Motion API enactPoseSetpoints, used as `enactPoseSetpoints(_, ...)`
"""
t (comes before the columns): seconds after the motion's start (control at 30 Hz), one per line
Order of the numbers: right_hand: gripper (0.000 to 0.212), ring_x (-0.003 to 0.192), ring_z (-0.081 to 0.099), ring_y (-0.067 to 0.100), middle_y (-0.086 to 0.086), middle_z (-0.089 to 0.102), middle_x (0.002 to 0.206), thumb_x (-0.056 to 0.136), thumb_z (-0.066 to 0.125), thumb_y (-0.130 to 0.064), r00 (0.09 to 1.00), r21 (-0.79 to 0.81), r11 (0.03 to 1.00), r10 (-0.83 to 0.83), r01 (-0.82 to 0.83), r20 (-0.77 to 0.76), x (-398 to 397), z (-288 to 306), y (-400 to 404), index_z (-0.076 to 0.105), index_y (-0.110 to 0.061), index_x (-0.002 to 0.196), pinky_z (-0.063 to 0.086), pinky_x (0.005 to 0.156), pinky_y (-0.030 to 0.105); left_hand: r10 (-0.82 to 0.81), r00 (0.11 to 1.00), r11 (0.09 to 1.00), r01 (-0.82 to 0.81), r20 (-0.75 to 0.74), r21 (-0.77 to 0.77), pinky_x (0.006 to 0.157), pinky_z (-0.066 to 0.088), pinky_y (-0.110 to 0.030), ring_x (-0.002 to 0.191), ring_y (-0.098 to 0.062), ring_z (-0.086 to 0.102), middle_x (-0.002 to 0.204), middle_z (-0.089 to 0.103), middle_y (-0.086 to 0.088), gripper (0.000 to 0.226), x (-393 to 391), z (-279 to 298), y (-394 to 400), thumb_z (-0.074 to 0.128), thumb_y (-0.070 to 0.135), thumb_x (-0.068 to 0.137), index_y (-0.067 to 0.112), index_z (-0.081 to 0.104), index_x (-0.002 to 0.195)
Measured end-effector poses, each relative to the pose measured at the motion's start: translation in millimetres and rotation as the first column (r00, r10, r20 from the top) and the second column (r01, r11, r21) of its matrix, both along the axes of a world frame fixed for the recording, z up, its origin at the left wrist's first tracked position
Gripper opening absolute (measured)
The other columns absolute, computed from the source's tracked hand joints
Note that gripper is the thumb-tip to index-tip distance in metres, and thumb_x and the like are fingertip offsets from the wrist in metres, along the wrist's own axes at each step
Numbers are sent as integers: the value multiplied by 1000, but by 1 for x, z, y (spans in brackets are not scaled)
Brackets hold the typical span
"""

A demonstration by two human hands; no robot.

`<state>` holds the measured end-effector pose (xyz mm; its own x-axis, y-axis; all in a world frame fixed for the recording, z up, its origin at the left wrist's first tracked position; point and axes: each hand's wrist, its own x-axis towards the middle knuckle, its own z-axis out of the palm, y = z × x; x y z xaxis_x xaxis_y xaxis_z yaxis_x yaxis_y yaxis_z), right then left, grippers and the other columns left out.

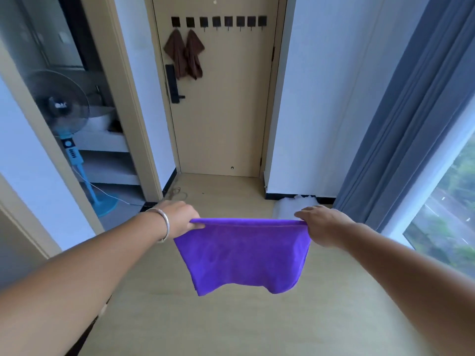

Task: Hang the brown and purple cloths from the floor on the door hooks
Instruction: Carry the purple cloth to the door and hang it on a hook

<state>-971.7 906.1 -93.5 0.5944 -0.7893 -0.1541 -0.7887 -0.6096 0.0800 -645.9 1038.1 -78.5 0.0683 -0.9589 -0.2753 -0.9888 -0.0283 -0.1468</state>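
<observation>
The left hand (177, 218) and right hand (323, 224) each pinch a top corner of the purple cloth (244, 255), holding it stretched in the air above the floor (231, 325), well short of the door (221, 98). Two brown cloths (185, 53) hang from the two leftmost door hooks (218, 23); the other six are bare. A white heap (293, 205) by the curtain (401, 124) is partly hidden behind the right hand. A fan (64, 109) stands left.

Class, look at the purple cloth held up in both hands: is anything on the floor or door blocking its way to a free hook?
Nothing visible blocks it. The purple cloth hangs between the left hand and right hand; the floor ahead looks bare up to the door. Two brown cloths fill the leftmost hooks; six free hooks remain.
</observation>
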Motion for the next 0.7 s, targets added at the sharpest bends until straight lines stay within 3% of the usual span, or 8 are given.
enactPoseSetpoints(0.2, 55, 133, 37, 17, -9, 48, 139, 84, 31, -7, 997, -134, 991, -1, 12, 83, -2, 114, 6, 49, -28, 132, 42, 100, 39, 32, 999, 980, -23, 42, -200, 58, 33, -30, 66, -10, 51, 74, 56, 8, 36, 4, 118, 3, 30, 48, 100, 27, 54, 84)
enactPoseSetpoints(0.33, 51, 129, 40, 17, -7, 51, 134, 84, 30, -6, 993, -213, 976, -8, 33, 120, -7, 178, 12, 51, -25, 127, 45, 96, 41, 64, 994, 951, -33, 92, -307, 80, 47, -37, 97, -26, 59, 110, 64, -3, 31, 3, 179, 8, 29, 44, 101, 31, 49, 121)
enactPoseSetpoints(0.43, 52, 129, 41, 18, -7, 51, 134, 84, 30, -5, 989, -269, 962, 4, 36, 147, -11, 220, 19, 51, -25, 127, 45, 96, 42, 93, 986, 944, -43, 138, -328, 84, 47, -38, 97, -29, 59, 117, 63, -8, 33, -2, 215, 14, 30, 39, 101, 27, 44, 128)
enactPoseSetpoints(0.5, 53, 130, 40, 18, -7, 49, 136, 84, 30, -5, 987, -303, 952, 13, 36, 159, -16, 244, 23, 49, -25, 129, 44, 98, 42, 106, 978, 939, -39, 180, -342, 80, 47, -38, 93, -28, 60, 113, 64, -8, 31, -7, 235, 17, 29, 36, 102, 23, 45, 124)
enactPoseSetpoints(0.63, 54, 132, 38, 18, -6, 49, 137, 83, 32, -5, 983, -360, 931, 11, 57, 184, -28, 286, 32, 49, -25, 130, 44, 99, 43, 119, 972, 897, -17, 203, -441, 65, 46, -35, 72, -21, 56, 80, 58, -1, 20, -19, 271, 25, 30, 29, 100, 20, 47, 92)
enactPoseSetpoints(0.7, 51, 130, 40, 19, -5, 50, 135, 83, 32, -5, 980, -383, 922, 15, 64, 199, -34, 300, 35, 50, -22, 128, 45, 97, 43, 113, 977, 869, -10, 178, -494, 59, 42, -34, 65, -19, 53, 75, 56, 0, 20, -25, 284, 26, 31, 27, 98, 20, 45, 86)
